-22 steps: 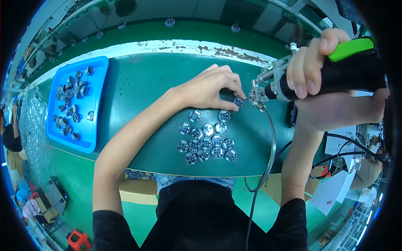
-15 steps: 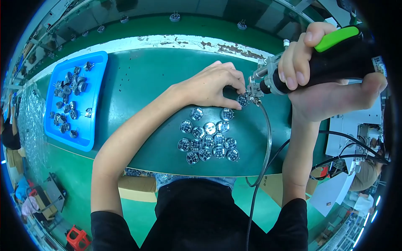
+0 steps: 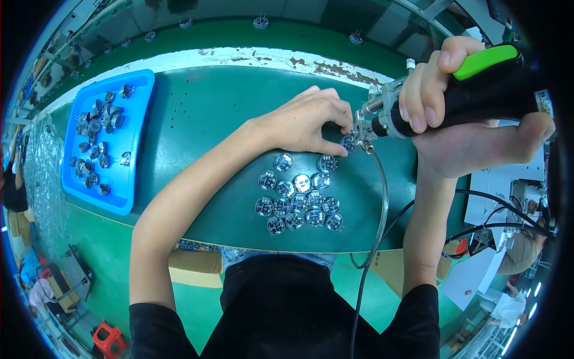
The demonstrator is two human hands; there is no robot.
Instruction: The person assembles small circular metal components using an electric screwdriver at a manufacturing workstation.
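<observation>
My left hand (image 3: 311,122) rests on the green table, thumb and fingers closed round a small round circuit-board part (image 3: 348,143). In my right hand (image 3: 445,113) is a black power tool with a green lever (image 3: 487,61), shaped like a powered screwdriver. Its metal head (image 3: 362,128) reaches to the part from the right; whether the tip touches it cannot be seen. A clear hose (image 3: 384,197) runs down from that head. Nearer me lies a loose group of several similar round parts (image 3: 299,204), circuit sides up.
At the left stands a blue tray (image 3: 136,143) with several round parts with pins. Behind the table's worn white edge (image 3: 233,57), more such parts sit on a green belt (image 3: 299,37). Black cables (image 3: 496,194) cross at the right. A cardboard box (image 3: 194,269) is below the front edge.
The parts on the far green belt have shifted a little to the right. Both my hands keep nearly the same place and grip.
</observation>
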